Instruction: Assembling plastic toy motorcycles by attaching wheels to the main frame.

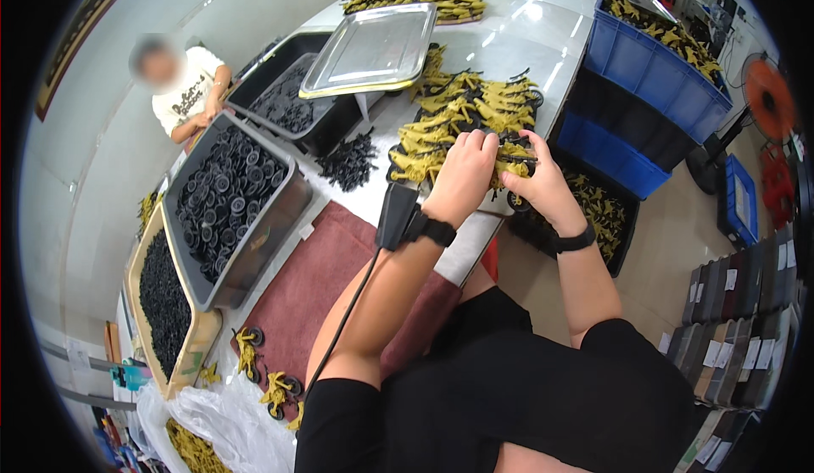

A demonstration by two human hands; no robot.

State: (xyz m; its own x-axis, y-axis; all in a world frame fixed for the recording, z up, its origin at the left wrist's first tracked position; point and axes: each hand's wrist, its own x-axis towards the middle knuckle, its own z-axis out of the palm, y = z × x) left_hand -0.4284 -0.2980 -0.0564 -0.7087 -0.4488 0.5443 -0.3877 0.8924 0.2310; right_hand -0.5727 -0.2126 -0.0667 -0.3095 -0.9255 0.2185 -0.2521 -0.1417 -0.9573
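My left hand [462,176] and my right hand [543,186] meet over a heap of olive-yellow plastic toy parts [462,108] at the table's near edge. Both close on one yellow toy part [509,161] that has a small black wheel and a black axle on it. The left fingers curl over its top, and the right thumb and fingers pinch its right end. Both wrists wear a black band, and a black cable runs from a box on the left forearm.
A grey bin of black wheels [222,195], a tray of small black parts [163,299], a dark bin [292,100] and a metal tray [373,47] stand left. Blue crates [649,66] stand right. Another person [188,87] sits far left. A maroon cloth [314,278] lies near.
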